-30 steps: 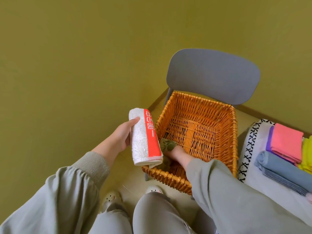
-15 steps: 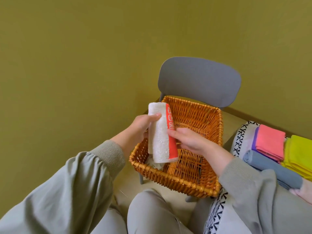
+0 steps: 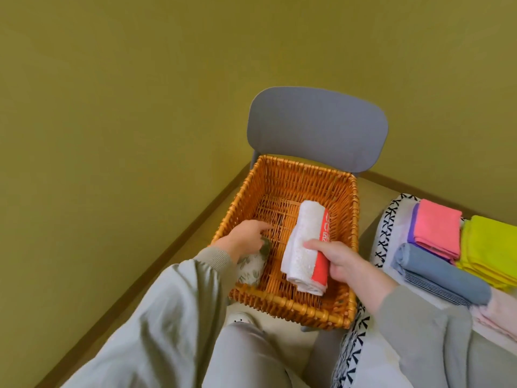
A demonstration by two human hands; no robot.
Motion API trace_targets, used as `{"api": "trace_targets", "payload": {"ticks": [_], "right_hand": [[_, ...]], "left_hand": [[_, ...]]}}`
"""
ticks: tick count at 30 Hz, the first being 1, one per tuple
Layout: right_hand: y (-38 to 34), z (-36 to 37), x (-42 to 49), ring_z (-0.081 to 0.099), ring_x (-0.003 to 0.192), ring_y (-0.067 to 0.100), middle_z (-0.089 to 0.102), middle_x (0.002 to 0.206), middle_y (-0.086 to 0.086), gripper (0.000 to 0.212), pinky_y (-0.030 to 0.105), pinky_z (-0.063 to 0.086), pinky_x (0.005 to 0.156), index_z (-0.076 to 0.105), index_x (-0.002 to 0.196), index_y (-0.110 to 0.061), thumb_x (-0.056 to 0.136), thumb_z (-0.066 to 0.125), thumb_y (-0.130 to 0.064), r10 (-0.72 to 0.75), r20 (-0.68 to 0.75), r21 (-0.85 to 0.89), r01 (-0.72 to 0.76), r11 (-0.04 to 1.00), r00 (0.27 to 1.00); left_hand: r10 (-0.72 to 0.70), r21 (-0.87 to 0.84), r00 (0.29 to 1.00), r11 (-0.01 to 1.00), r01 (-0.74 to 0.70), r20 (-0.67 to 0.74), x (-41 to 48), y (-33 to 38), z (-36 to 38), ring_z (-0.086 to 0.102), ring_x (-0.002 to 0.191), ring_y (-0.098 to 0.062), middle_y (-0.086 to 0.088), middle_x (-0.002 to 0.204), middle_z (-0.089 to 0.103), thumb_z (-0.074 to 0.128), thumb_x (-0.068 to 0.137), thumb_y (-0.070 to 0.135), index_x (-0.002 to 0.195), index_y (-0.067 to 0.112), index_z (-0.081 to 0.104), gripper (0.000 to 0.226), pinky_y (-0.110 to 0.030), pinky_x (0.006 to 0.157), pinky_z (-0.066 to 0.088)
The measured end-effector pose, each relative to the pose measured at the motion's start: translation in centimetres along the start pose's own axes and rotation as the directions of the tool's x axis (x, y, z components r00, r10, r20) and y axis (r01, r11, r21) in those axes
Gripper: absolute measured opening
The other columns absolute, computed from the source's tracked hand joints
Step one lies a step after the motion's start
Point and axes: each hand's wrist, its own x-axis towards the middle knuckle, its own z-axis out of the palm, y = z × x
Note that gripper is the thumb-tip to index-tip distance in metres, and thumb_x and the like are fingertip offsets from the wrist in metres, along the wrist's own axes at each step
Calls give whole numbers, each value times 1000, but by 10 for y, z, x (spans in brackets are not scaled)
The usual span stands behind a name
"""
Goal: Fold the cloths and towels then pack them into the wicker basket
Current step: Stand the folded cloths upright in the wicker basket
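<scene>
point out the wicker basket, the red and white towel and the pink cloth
wicker basket [image 3: 291, 306]: head view, on its near rim
red and white towel [image 3: 303, 236]: head view, on the white middle of the roll
pink cloth [image 3: 436, 228]: head view, on its top face

Grey chair [image 3: 317, 127] against an olive wall [image 3: 112, 107] — white shoe [image 3: 239, 319] below.
</scene>
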Motion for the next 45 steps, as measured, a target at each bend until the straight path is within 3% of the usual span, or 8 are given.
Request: {"api": "trace_targets", "payload": {"ticks": [4, 11, 19, 29, 36, 40, 42, 45], "right_hand": [[17, 13, 20, 61, 87, 31, 65, 99, 16, 38, 43, 48, 86, 57, 114, -4, 78, 71, -3, 111, 2, 87, -111, 990, 994], [30, 46, 35, 59, 91, 34, 63, 101, 18, 32, 44, 46, 89, 56, 108, -4, 79, 68, 1, 246, 92, 52, -251, 967, 965], [49, 53, 49, 55, 109, 37, 59, 118, 20, 54, 45, 44, 95, 48, 128, -5, 79, 69, 0, 286, 80, -95, -278, 956, 955], [57, 61, 50, 51, 121, 37, 53, 132, 21, 51, 53, 37, 106, 42, 136, -5, 88, 60, 0, 248, 180, 40, -259, 965, 952], [58, 63, 55, 54, 118, 34, 55, 130, 17, 57, 48, 46, 99, 42, 133, -5, 83, 70, -9, 193, 65, -352, -159, 922, 979], [62, 66, 53, 60, 108, 32, 60, 121, 13, 55, 41, 56, 83, 47, 126, -12, 82, 70, -37, 2, 14, -699, 8, 715, 1000], [60, 64, 49, 60, 110, 34, 58, 126, 14, 59, 39, 57, 78, 43, 131, -12, 86, 63, -45, 20, 54, -744, 27, 668, 998], [50, 57, 41, 59, 112, 36, 55, 131, 20, 61, 41, 55, 87, 38, 136, -7, 92, 55, -45, 175, 94, -667, -68, 742, 980]], "left_hand": [[11, 572, 940, 791, -217, 341, 7, -18, 32, 3, 146, -29, -1, 160, 4, 72, 81, 32, 153, 20, 2, 101, -51, 117, 16], [-133, 701, 910, 684, -203, 393, 11, -35, 32, -8, 146, -29, -6, 160, -11, 72, 81, 32, 152, 11, -9, 110, -50, 118, 11], [-151, 724, 913, 663, -190, 378, 18, -39, 43, -8, 146, -28, -3, 159, -14, 76, 76, 31, 151, 11, -13, 118, -51, 117, 17], [-96, 739, 938, 644, -198, 334, 20, -48, 49, -4, 147, -29, -6, 160, -7, 71, 82, 32, 152, 11, -7, 107, -51, 116, 19], [-77, 718, 936, 664, -210, 345, 12, -47, 45, -7, 147, -28, -5, 160, -9, 59, 91, 34, 152, 11, -7, 93, -47, 119, 10], [-69, 636, 945, 755, -161, 321, 8, -43, 41, -6, 147, -24, -2, 160, -9, 50, 94, 18, 152, 11, -6, 81, -45, 118, 18], [-65, 559, 957, 822, -110, 284, 6, -40, 38, -4, 147, -22, -2, 160, -7, 45, 95, 9, 152, 12, -5, 76, -45, 118, 18], [-40, 427, 979, 903, -50, 200, 5, -35, 34, -2, 147, -23, -1, 160, -7, 36, 98, 10, 152, 16, -6, 69, -39, 120, 13]]}}
